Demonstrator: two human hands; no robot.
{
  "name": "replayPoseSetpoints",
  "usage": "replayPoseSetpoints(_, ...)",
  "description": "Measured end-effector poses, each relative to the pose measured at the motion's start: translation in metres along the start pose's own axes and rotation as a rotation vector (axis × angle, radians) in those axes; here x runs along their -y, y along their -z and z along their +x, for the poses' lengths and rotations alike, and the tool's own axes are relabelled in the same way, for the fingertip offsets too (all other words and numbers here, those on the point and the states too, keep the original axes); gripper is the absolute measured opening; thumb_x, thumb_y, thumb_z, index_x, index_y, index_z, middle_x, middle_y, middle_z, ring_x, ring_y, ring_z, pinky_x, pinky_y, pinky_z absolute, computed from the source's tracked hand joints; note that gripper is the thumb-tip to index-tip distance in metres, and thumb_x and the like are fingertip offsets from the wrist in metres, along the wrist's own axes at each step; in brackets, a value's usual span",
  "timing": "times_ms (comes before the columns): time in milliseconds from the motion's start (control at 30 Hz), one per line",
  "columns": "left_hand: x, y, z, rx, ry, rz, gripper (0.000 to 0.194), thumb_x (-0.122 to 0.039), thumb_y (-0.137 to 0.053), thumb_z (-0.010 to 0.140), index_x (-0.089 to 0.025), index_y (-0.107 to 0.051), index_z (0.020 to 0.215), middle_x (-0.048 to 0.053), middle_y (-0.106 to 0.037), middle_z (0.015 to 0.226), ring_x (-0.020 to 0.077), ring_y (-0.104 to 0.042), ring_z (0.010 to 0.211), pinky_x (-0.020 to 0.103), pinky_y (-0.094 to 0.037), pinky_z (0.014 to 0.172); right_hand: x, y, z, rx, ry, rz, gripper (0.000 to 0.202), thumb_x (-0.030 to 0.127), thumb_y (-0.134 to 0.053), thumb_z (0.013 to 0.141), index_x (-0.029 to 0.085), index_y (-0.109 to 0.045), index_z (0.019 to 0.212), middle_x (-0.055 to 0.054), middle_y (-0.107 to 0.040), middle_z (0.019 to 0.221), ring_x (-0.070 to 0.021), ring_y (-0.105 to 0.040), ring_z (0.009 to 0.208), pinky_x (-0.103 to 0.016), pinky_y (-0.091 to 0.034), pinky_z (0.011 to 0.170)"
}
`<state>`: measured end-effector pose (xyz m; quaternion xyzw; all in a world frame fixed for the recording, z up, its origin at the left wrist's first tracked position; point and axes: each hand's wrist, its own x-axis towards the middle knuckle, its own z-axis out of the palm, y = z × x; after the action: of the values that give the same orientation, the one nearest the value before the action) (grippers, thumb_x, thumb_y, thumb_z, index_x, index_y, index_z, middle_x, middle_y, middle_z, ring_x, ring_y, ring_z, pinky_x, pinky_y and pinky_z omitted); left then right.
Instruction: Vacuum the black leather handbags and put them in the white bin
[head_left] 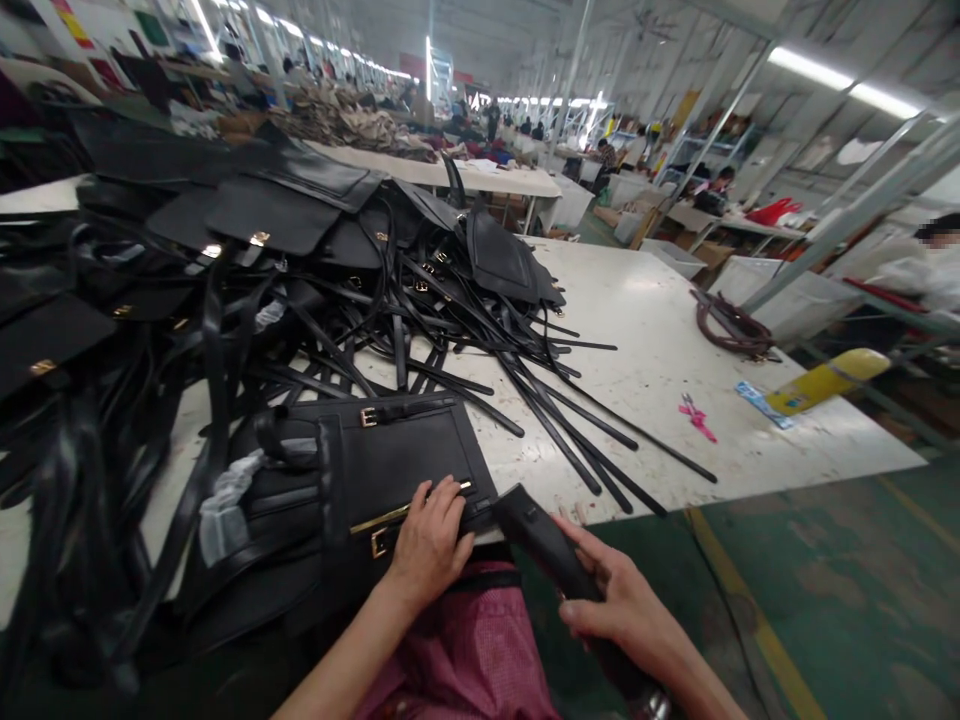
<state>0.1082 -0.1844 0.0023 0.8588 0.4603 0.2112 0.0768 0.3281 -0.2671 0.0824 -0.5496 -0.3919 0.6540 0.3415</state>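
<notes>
Black bag (412, 440) lies front-up at the near edge of the bench (645, 290). Left hand (433, 530) rests on it across the gold zip (379, 519) — fingers laid out, gripping nothing. Right hand (619, 595) has fingers wrapped round a black handheld tool (536, 535), end just beside the bag's corner. More black bags (277, 215) heaped behind — pink snips (699, 418) and yellow can (829, 383) sit at right.

The bag (424, 450) looks smooth and leathery with a soft sheen; its buckle (368, 417) and zip (379, 520) are shiny metal. Crinkled, translucent plastic makes the wrap (225, 505). The tool (544, 545) looks mostly matt, the clothing (484, 630) cloth, the bench (637, 300) smooth, glossy but scuffed.
</notes>
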Motion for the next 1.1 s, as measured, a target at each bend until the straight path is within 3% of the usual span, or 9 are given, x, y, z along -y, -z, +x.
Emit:
replayPoseSetpoints(67, 0.0, -0.003, -0.001, 0.006, 0.003, -0.002, 0.029, -0.02, -0.05, 0.072, -0.012, -0.055, 0.099, 0.016, -0.054, 0.116, 0.0277, -0.042, 0.117, 0.048, -0.028, 0.102, 0.004, -0.001, 0.008, 0.088, -0.067, -0.03, 0.075, 0.011, -0.061, 0.063, 0.026, -0.033, 0.131, 0.002, -0.058, 0.075, -0.0074, -0.05, 0.044, -0.016, -0.041, 0.038)
replayPoseSetpoints(167, 0.003, -0.006, -0.004, 0.006, -0.005, -0.006, 0.028, -0.019, -0.048, 0.073, -0.011, -0.055, 0.1, 0.016, -0.053, 0.117, 0.0269, -0.041, 0.118, 0.047, -0.029, 0.102, 0.006, -0.004, 0.027, 0.115, -0.094, -0.022, 0.074, 0.013, -0.06, 0.064, 0.025, -0.032, 0.131, 0.001, -0.061, 0.076, -0.0087, -0.051, 0.041, -0.018, -0.041, 0.036)
replayPoseSetpoints(300, 0.006, -0.008, -0.006, -0.006, -0.023, -0.001, 0.028, -0.021, -0.047, 0.075, -0.01, -0.054, 0.099, 0.017, -0.052, 0.118, 0.0274, -0.04, 0.119, 0.046, -0.031, 0.101, 0.008, -0.01, 0.05, -0.009, -0.003, -0.051, 0.076, 0.018, -0.061, 0.065, 0.022, -0.028, 0.134, 0.005, -0.056, 0.057, -0.0109, -0.051, 0.039, -0.02, -0.043, 0.036)
replayPoseSetpoints(400, 0.005, -0.008, -0.006, -0.009, -0.024, 0.002, 0.026, -0.02, -0.048, 0.074, -0.01, -0.054, 0.098, 0.016, -0.054, 0.116, 0.0279, -0.041, 0.118, 0.046, -0.032, 0.101, 0.01, -0.014, 0.049, -0.077, 0.043, -0.084, 0.077, 0.019, -0.061, 0.066, 0.023, -0.026, 0.134, 0.005, -0.057, 0.061, -0.0102, -0.051, 0.04, -0.019, -0.043, 0.036)
replayPoseSetpoints(567, 0.003, -0.008, -0.005, -0.011, -0.005, 0.019, 0.025, -0.013, -0.047, 0.072, -0.011, -0.054, 0.096, 0.017, -0.054, 0.115, 0.0283, -0.042, 0.117, 0.047, -0.033, 0.1, 0.012, -0.014, 0.037, 0.057, -0.069, -0.104, 0.076, 0.016, -0.061, 0.064, 0.025, -0.03, 0.133, 0.004, -0.059, 0.07, -0.0095, -0.053, 0.042, -0.019, -0.043, 0.036)
replayPoseSetpoints(633, 0.003, -0.008, -0.006, -0.014, -0.009, 0.025, 0.023, -0.013, -0.045, 0.073, -0.011, -0.054, 0.095, 0.016, -0.054, 0.115, 0.0283, -0.042, 0.117, 0.047, -0.033, 0.1, 0.015, -0.014, 0.042, 0.054, -0.061, -0.125, 0.076, 0.017, -0.061, 0.064, 0.024, -0.03, 0.133, 0.004, -0.058, 0.068, -0.0097, -0.053, 0.041, -0.019, -0.043, 0.036)
replayPoseSetpoints(767, -0.001, -0.004, -0.017, -0.004, -0.051, -0.04, 0.022, -0.011, -0.043, 0.076, -0.013, -0.054, 0.094, 0.013, -0.056, 0.114, 0.0257, -0.044, 0.116, 0.046, -0.035, 0.099, 0.03, -0.013, 0.077, -0.04, 0.047, -0.203, 0.075, 0.02, -0.063, 0.064, 0.023, -0.032, 0.132, 0.006, -0.055, 0.058, -0.0108, -0.052, 0.039, -0.02, -0.042, 0.036)
replayPoseSetpoints(967, -0.01, 0.002, -0.04, 0.102, -0.102, -0.165, 0.021, -0.013, -0.043, 0.077, -0.015, -0.052, 0.096, 0.011, -0.055, 0.118, 0.023, -0.041, 0.119, 0.045, -0.033, 0.102, 0.05, -0.02, 0.146, 0.077, 0.07, -0.2, 0.076, 0.023, -0.065, 0.06, 0.021, -0.035, 0.13, 0.004, -0.057, 0.055, -0.015, -0.054, 0.039, -0.025, -0.045, 0.037)
replayPoseSetpoints(1100, -0.009, 0.005, -0.042, 0.149, -0.107, -0.186, 0.019, -0.015, -0.043, 0.078, -0.016, -0.051, 0.096, 0.011, -0.053, 0.12, 0.0227, -0.037, 0.122, 0.044, -0.028, 0.104, 0.052, -0.035, 0.176, 0.019, 0.151, -0.185, 0.076, 0.024, -0.062, 0.062, 0.023, -0.031, 0.132, 0.005, -0.056, 0.056, -0.0136, -0.054, 0.04, -0.024, -0.047, 0.038)
